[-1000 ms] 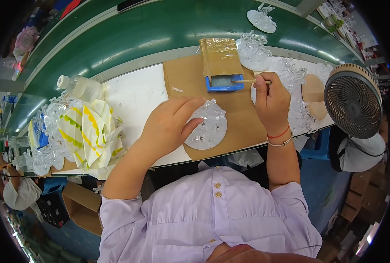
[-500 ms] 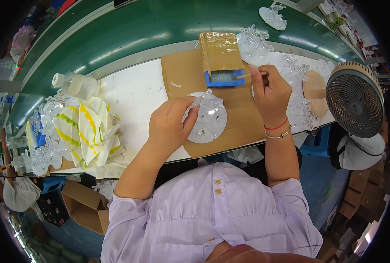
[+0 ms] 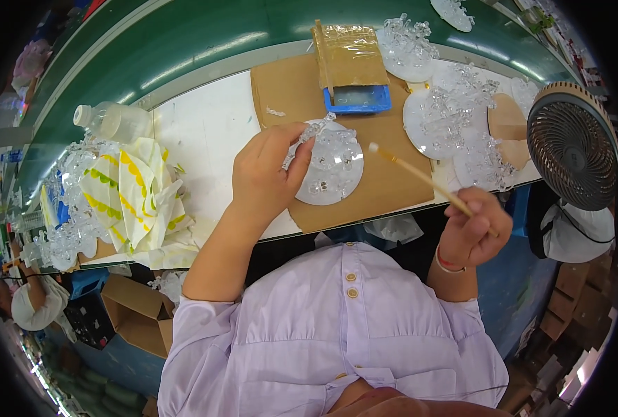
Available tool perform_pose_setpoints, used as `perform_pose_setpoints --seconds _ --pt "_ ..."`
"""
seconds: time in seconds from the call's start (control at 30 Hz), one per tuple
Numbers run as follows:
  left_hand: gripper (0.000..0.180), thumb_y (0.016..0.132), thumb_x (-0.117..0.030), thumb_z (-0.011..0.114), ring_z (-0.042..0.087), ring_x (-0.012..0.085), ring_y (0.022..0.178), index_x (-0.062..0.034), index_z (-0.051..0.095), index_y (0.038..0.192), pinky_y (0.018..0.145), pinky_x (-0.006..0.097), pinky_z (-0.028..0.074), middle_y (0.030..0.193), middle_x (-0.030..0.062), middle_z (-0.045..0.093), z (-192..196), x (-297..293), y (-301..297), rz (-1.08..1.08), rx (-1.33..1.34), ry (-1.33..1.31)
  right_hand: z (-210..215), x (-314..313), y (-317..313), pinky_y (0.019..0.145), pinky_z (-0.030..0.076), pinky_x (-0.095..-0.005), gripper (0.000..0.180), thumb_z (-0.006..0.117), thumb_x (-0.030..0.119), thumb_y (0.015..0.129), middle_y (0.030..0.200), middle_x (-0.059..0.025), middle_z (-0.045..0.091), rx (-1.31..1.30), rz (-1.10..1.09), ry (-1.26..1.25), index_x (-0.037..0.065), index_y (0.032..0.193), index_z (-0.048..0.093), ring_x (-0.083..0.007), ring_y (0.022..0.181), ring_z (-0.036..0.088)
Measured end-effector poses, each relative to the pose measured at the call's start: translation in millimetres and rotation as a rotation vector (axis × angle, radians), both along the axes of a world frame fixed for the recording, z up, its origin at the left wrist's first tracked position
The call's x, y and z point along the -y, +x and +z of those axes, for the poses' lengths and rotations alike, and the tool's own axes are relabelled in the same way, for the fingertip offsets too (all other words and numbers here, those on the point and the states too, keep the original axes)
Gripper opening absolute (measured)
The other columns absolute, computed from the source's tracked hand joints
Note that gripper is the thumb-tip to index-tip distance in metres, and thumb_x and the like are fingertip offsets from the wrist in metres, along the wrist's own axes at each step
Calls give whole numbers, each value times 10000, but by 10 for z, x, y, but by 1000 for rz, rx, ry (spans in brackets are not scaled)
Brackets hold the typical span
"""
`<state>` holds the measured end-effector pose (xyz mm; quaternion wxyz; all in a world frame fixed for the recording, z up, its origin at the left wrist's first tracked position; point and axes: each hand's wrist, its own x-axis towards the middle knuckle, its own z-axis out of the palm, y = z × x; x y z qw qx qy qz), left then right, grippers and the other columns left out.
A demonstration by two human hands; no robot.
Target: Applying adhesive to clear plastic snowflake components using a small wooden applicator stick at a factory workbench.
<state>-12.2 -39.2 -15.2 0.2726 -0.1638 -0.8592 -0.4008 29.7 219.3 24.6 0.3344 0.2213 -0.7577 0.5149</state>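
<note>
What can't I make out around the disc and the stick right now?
- Head view: the left hand covers the left edge of the clear disc; its grip there is hidden.
- The stick tip is too small to show what it carries.
- The blue tray: contents are blurred by glare.

bare cardboard mat point(image 3: 281, 83) — fan point(image 3: 574, 142) crowding right

White workbench point(image 3: 204, 132) beside green conveyor belt point(image 3: 184, 42). On bench: brown cardboard sheet point(image 3: 288, 83), clear plastic bottle point(image 3: 114, 121) lying flat, yellow-striped white cloth point(image 3: 142, 198), round fan point(image 3: 573, 146) at right end.
</note>
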Motion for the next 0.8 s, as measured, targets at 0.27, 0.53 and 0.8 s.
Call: perform_pose_setpoints --seconds 0.27,0.53,0.8 --pt "174 761 -24 706 638 239 695 -19 622 914 609 304 504 814 103 657 19 -18 -29 -30 49 3 -288 -68 180 514 464 -298 249 465 252 975 770 -166 611 85 237 250 4 949 463 -194 555 562" --pt "185 771 -21 707 639 220 711 -14 624 936 633 289 502 843 100 666 -5 -3 -26 -56 66 16 -455 -82 171 502 451 -322 134 486 159 944 803 -165 627 52 261 292 26 929 474 -239 543 555" --pt "188 778 -6 707 630 189 689 -9 631 950 630 261 494 838 97 663 -22 25 -27 -55 82 13 -583 -18 144 472 434 -325 163 589 107 857 901 -163 604 -58 372 411 8 947 495 -234 561 554"
